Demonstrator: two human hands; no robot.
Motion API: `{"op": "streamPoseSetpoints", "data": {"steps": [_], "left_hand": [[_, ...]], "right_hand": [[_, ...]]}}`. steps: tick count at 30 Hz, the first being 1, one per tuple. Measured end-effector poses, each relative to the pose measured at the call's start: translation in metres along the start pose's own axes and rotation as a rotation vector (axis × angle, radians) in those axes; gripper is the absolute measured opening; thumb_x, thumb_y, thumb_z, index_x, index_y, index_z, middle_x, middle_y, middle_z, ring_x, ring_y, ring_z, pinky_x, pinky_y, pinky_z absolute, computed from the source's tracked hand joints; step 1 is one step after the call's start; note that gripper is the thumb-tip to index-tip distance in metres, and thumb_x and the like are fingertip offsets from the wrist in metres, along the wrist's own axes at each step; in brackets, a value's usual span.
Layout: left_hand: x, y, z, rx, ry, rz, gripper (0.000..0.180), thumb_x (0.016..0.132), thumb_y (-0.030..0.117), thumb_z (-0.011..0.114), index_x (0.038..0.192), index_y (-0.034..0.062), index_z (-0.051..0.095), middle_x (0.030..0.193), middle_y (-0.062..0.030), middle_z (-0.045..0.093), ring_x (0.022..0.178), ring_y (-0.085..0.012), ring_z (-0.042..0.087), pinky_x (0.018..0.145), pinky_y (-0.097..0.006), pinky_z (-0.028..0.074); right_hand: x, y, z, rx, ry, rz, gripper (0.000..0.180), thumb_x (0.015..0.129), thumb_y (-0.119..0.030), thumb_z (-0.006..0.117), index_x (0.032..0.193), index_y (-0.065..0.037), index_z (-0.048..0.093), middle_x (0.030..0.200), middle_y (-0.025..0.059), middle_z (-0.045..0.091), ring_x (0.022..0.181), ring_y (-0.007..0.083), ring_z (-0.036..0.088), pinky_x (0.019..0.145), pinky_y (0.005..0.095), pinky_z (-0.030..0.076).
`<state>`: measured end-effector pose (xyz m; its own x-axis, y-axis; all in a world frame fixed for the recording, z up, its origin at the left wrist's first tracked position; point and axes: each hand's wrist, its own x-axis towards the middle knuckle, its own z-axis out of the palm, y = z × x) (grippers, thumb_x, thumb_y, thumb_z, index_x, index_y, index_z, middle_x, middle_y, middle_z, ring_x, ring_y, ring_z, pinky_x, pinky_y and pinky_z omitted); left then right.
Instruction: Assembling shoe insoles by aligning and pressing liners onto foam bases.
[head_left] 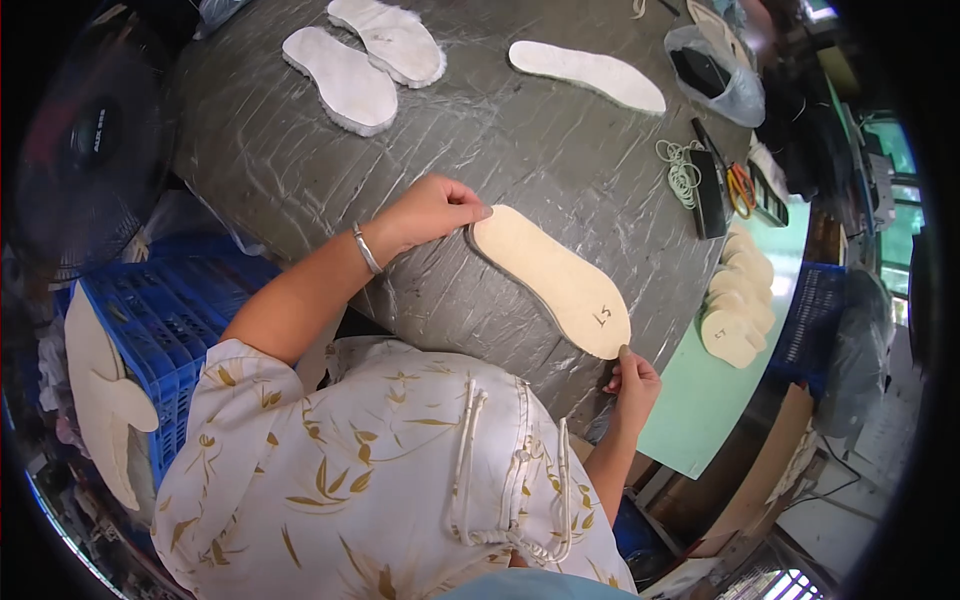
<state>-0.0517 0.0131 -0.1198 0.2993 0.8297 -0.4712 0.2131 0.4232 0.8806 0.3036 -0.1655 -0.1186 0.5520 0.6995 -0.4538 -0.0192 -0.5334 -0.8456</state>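
Note:
A cream-coloured insole [550, 270] with dark handwritten marks near one end is stretched between my two hands above the grey table. My left hand [437, 212] pinches its far left end between thumb and fingers. At its near right end, my right hand [632, 385] grips the edge, its fingers curled in. Farther back on the table, two fluffy-edged white insoles [345, 85] lie side by side, the right one partly over the left. Another white insole [588, 75] rests by itself toward the back right.
Several cream insoles [738, 300] are piled on a pale green board [690, 425] at the right. Scissors with orange handles [740, 190], a black block [708, 195] and coiled cord [680, 172] lie near the table's right edge. Left stand a blue crate [185, 320] and a fan [95, 140].

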Motion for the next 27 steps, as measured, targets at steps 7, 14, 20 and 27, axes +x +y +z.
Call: {"op": "streamPoseSetpoints", "data": {"steps": [7, 14, 20, 27], "left_hand": [[-0.007, -0.004, 0.004, 0.076, 0.071, 0.13, 0.028, 0.088, 0.025, 0.074, 0.097, -0.0007, 0.074, 0.074, -0.0006, 0.065, 0.057, -0.0057, 0.052, 0.048, -0.022, 0.042], [-0.005, 0.001, 0.011, 0.126, 0.084, 0.243, 0.025, 0.088, 0.024, 0.073, 0.094, -0.0008, 0.073, 0.073, -0.0007, 0.065, 0.058, -0.0045, 0.052, 0.052, -0.021, 0.043], [-0.028, 0.023, 0.011, 0.244, 0.146, 0.453, 0.017, 0.087, 0.016, 0.073, 0.093, 0.0001, 0.073, 0.101, -0.0055, 0.063, 0.077, -0.0104, 0.058, 0.07, -0.024, 0.049], [-0.035, 0.023, 0.017, 0.366, 0.232, 0.684, 0.02, 0.091, 0.018, 0.066, 0.103, 0.0025, 0.07, 0.099, -0.0117, 0.065, 0.074, -0.0235, 0.064, 0.067, -0.032, 0.051]], "right_hand": [[-0.001, 0.002, -0.007, 0.033, -0.045, -0.015, 0.022, 0.087, -0.022, 0.075, 0.083, -0.001, 0.068, 0.065, 0.0006, 0.059, 0.046, 0.0061, 0.049, 0.042, 0.0223, 0.044], [0.004, -0.031, -0.014, -0.791, 0.126, -0.171, 0.019, 0.088, -0.016, 0.072, 0.086, 0.003, 0.068, 0.074, 0.0076, 0.065, 0.058, 0.011, 0.057, 0.056, 0.0282, 0.048], [-0.005, -0.13, 0.104, -0.465, -0.462, -0.971, 0.029, 0.088, -0.007, 0.065, 0.114, 0.003, 0.065, 0.109, 0.019, 0.067, 0.099, 0.0315, 0.067, 0.086, 0.0349, 0.052], [0.03, -0.128, 0.159, -0.444, -0.803, -0.672, 0.027, 0.093, -0.015, 0.06, 0.113, 0.003, 0.067, 0.105, 0.0161, 0.07, 0.096, 0.023, 0.067, 0.086, 0.0343, 0.052]]}}
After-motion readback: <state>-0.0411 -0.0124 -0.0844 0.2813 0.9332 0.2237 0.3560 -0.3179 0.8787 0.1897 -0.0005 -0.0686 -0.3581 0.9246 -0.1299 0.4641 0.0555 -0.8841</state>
